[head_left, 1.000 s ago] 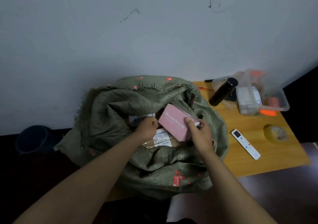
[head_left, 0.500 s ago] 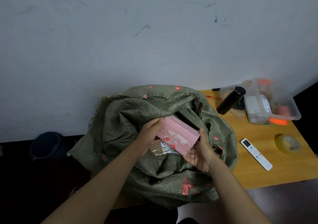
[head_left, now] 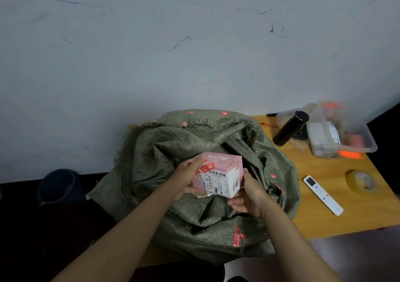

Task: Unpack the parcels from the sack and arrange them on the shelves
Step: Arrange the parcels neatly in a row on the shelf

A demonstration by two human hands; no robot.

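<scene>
A: Left-to-right entry. At 9 o'clock, on the dark floor, a dark bin (head_left: 58, 186). Centre: green woven sack (head_left: 173, 152), mouth open toward 12 o'clock, slumped on the wooden table (head_left: 313, 216).

B: Hands?

A: Left hand (head_left: 186, 179) grips the pink box (head_left: 218, 174) on its 9 o'clock side, fingers curled over the top edge. Right hand (head_left: 249, 195) cups the 4 o'clock corner from beneath, fingers wrapped under it. Box is held just above the sack mouth, label facing up (barcode legible, text not).

B: Handling estimate?

A: Judged light: cardboard, stiff faces, held without visible strain. Glossy label could be slippery; best held by opposite side faces, as it is now. Corners could crush if squeezed.

B: Further right?

A: At 2 o'clock a black bottle (head_left: 290, 129) leaning at a clear plastic tub (head_left: 355, 143); at 3 o'clock a white remote (head_left: 322, 195), then a tape roll (head_left: 360, 181). No shelves in view.
</scene>
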